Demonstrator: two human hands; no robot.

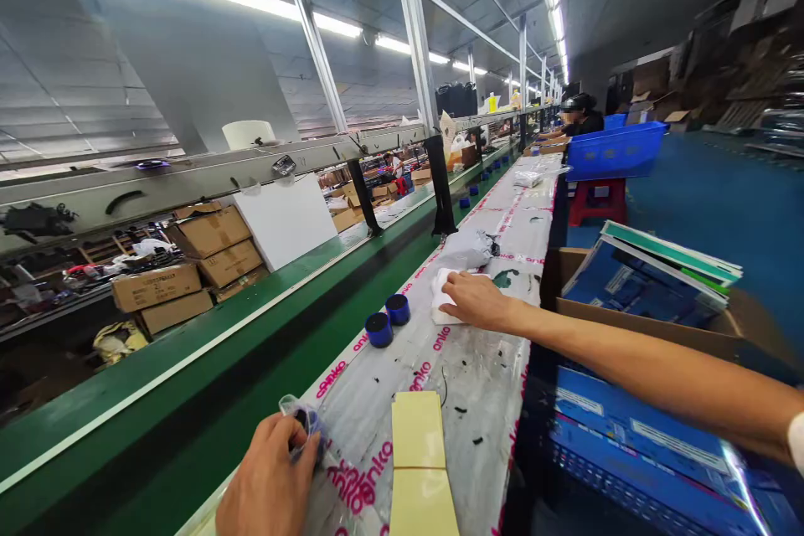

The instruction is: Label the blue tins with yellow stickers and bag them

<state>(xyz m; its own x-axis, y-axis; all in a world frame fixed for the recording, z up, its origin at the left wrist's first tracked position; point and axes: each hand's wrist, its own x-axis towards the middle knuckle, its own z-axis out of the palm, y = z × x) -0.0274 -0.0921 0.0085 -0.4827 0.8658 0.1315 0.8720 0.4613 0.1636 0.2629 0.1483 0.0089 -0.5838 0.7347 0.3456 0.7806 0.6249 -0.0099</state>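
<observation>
My left hand (270, 473) is closed on a small dark blue item in clear plastic (311, 423) at the bench's left edge. Farther up the bench, my right hand (474, 299) rests on a white cloth or paper (441, 310), fingers bent over it; whether it grips it is hard to tell. Between the hands, two blue round pieces with black tops, one (379, 330) nearer and one (398, 310) behind, stand by the belt. Pale yellow sheets (418, 435) lie in the near middle of the bench. A crumpled white bag (465, 249) is just beyond my right hand.
A green conveyor belt (251, 352) runs along the left. At the right are an open carton (641, 331) of printed boxes, blue packages (653, 444), and a blue bin (615, 151) on a red stool (596, 201). A person (584, 117) sits farther along. More blue pieces sit on the belt.
</observation>
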